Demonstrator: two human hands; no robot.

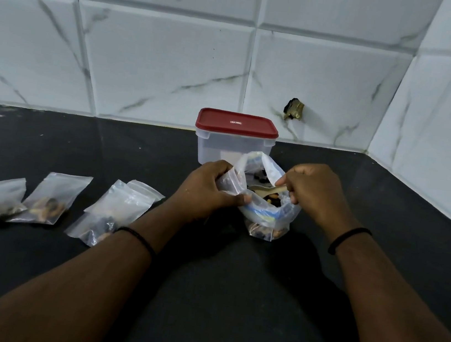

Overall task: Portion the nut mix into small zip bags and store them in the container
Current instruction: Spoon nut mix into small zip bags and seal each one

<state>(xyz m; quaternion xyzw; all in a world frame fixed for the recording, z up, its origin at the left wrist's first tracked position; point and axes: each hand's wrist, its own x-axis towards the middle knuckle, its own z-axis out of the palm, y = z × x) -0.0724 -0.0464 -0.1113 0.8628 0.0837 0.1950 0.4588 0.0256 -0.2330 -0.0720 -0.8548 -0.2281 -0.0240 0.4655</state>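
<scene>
Head view shows our left hand (210, 189) pinching a small clear zip bag (231, 182) open beside the large clear nut-mix bag (267, 205), where our right hand (314, 193) grips a pale wooden spoon (269, 191) to scoop, while three filled small bags (49, 198) wait left of the red-lidded translucent container (234, 140).

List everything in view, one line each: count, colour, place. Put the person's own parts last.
container: one, clear with red lid on, back of counter behind the hands.
nut mix bag: one, clear plastic with blue print, open, centre of counter.
spoon: one, pale, inside the nut mix bag's mouth.
small empty zip bag: one, clear, in left hand.
filled zip bags: at least three, clear with nuts, lying left on counter.
counter: one, black.
wall tiles: white marbled, behind and right.
wristbands: two, black, one per wrist.
left hand: grips the small bag.
right hand: grips the spoon.
</scene>
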